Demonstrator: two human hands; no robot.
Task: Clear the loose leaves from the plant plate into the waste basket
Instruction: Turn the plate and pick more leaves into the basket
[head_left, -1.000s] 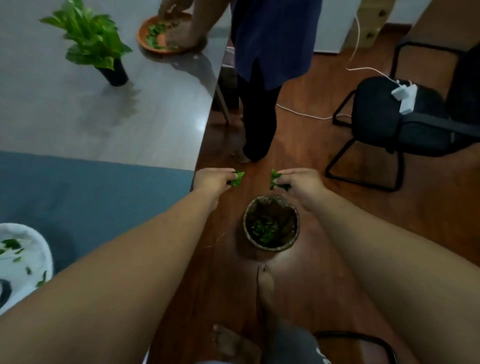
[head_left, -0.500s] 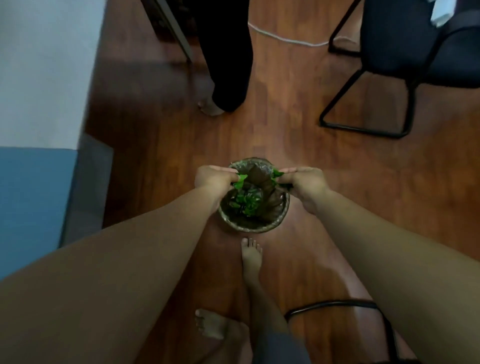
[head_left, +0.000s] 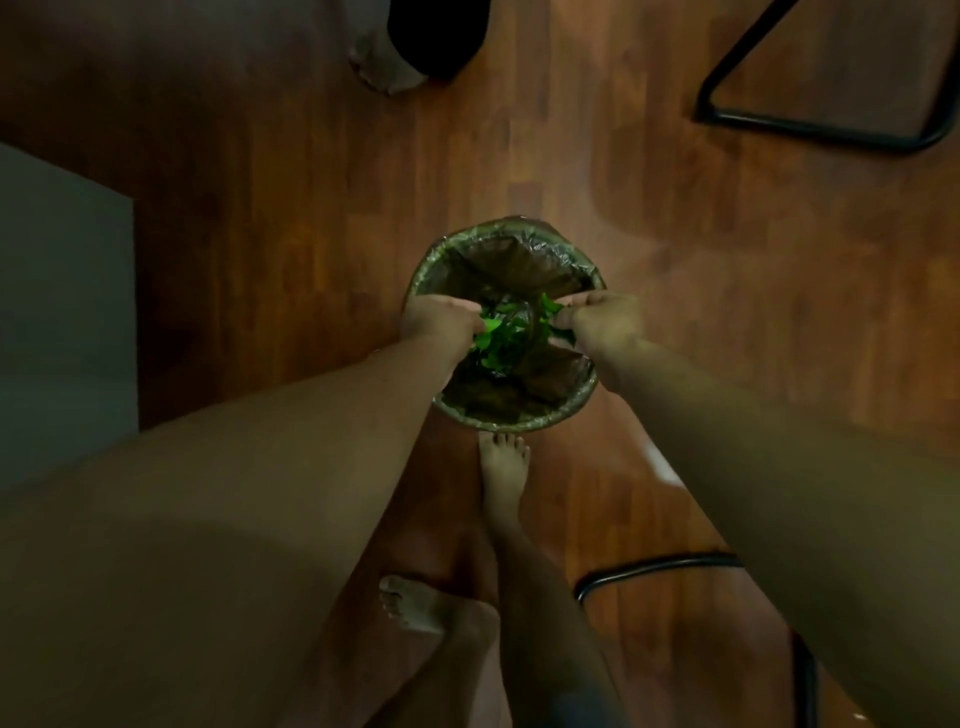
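Over the basket (head_left: 511, 415), both the left hand (head_left: 441, 322) and right hand (head_left: 605, 319) pinch leaves (head_left: 501, 340) in closed fingers; best to open them low so nothing drops on the floor (head_left: 311, 234).

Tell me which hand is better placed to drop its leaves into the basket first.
Neither clearly: the left hand and right hand both sit over the waste basket, each pinching leaves above the liner. Either could probably release now.

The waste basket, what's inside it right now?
The waste basket holds a dark plastic liner and green leaves. Left hand and right hand cover its sides; the bottom is hidden.
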